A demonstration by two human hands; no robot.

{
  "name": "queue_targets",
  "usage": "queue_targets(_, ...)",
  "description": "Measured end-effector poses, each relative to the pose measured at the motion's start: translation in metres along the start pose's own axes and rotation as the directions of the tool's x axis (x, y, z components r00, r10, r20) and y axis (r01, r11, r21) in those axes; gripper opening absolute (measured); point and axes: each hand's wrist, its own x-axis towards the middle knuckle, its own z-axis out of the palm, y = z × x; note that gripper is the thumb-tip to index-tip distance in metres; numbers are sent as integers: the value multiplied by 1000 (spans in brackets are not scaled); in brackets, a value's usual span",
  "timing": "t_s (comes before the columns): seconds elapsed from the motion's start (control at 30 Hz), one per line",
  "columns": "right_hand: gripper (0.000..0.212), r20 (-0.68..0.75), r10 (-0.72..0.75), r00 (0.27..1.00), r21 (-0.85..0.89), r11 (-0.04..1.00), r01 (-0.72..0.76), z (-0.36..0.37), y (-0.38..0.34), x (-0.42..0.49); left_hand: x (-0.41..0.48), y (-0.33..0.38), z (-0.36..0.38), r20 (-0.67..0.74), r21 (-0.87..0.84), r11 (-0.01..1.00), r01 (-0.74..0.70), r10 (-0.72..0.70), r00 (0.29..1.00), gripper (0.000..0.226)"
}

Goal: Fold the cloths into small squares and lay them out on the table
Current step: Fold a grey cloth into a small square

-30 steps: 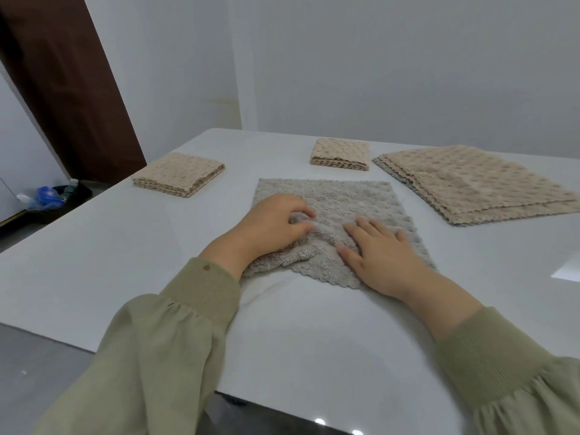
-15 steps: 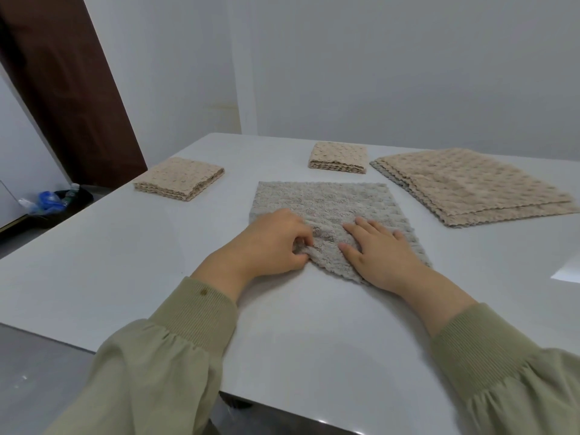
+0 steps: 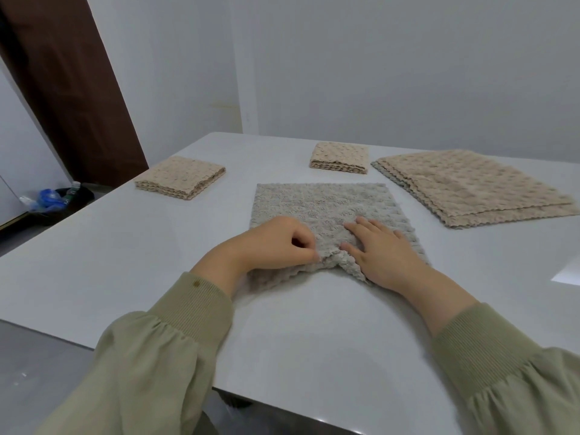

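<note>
Both hands meet the square grey fleece cloth (image 3: 317, 204) left of the beige cloth stack (image 3: 470, 186): left hand (image 3: 273, 243) pinches its near edge, right hand (image 3: 386, 252) presses flat-fingered. Soft, limp, we judge; grip corners.

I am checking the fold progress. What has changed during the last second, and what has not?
The left hand slid slightly toward the near edge of the grey cloth, where it pinches a ridge. The right hand stays flat on the cloth. The left folded square, the far folded square and the stack of unfolded cloths have not moved.
</note>
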Motion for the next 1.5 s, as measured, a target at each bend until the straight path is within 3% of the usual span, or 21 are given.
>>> queue_targets(0.1, 36, -242, -2, 970, 163, 986, 43, -13, -1, -3, -3, 1, -6, -14, -154, 986, 59, -61, 998, 36)
queue_targets(0.17, 35, -365, 2, 931, 196, 978, 74, -20, 2, -4, 2, -4, -5, -222, -176, 983, 56, -95, 970, 32)
queue_targets(0.2, 40, -348, -31, 937, 151, 985, 89, -20, 4, -4, 6, -8, -4, -320, -86, 995, 43, -69, 945, 28)
queue_targets(0.27, 58, -128, -72, 989, 24, 997, 75, -14, 6, -4, 15, -20, 0, -300, 181, 982, 44, 12, 954, 36)
queue_targets(0.37, 72, 149, 11, 989, -96, 995, 4, -6, 11, -1, 21, -36, 5, -45, 480, 867, 132, -126, 991, 67)
queue_targets(0.53, 70, 283, 64, 957, -95, 995, -39, -19, 38, 2, 19, -51, -3, 11, 454, 868, 201, -230, 973, 72)
queue_targets(0.57, 68, 235, 53, 971, -65, 997, -39, -19, 43, 1, 20, -53, -4, 0, 445, 873, 199, -222, 975, 71)
queue_targets(0.63, 53, -80, 4, 997, 47, 999, 0, -18, 47, 1, 22, -54, -5, -71, 389, 903, 182, -168, 983, 65)
queue_targets(0.67, 47, -246, -11, 969, 80, 996, 32, -18, 45, 2, 23, -55, -6, -130, 333, 929, 164, -127, 983, 59)
queue_targets(0.7, 45, -324, -18, 946, 83, 995, 48, -19, 41, 3, 25, -55, -6, -192, 259, 956, 140, -91, 977, 51)
queue_targets(0.73, 44, -319, -31, 947, 62, 997, 53, -19, 37, 4, 26, -54, -7, -249, 177, 977, 122, -76, 966, 42)
queue_targets(0.8, 46, -149, -39, 988, -12, 999, 38, -13, 31, 5, 27, -54, -9, -348, 45, 991, 126, -102, 932, 29)
queue_targets(0.87, 42, -67, 7, 998, 18, 1000, -6, -14, 31, 9, 29, -57, -10, -429, 9, 986, 164, -144, 892, 23)
queue_targets(0.97, 24, -129, 70, 989, 94, 994, -58, -29, 36, 23, 36, -64, -11, -492, -9, 977, 212, -188, 850, 23)
queue_targets(1.07, 36, -145, 110, 983, 86, 991, -99, -43, 37, 47, 45, -68, -14, -564, -45, 967, 251, -232, 793, 27)
queue_targets(1.2, 37, -110, 111, 988, 49, 993, -106, -54, 37, 85, 58, -75, -21, -674, -227, 939, 258, -343, 654, 29)
queue_targets(1.27, 37, -116, 89, 989, 68, 994, -82, -48, 40, 96, 66, -79, -25, -684, -296, 925, 240, -380, 623, 29)
queue_targets(1.37, 43, -326, 79, 942, 169, 985, -24, -25, 46, 99, 77, -89, -30, -697, -320, 916, 242, -400, 595, 29)
queue_targets(1.43, 40, -559, 120, 820, 203, 979, -5, -18, 53, 99, 84, -97, -34, -719, -314, 916, 248, -400, 568, 29)
queue_targets(1.5, 28, -639, 167, 751, 221, 975, -29, -19, 62, 101, 90, -103, -36, -745, -300, 919, 255, -393, 539, 29)
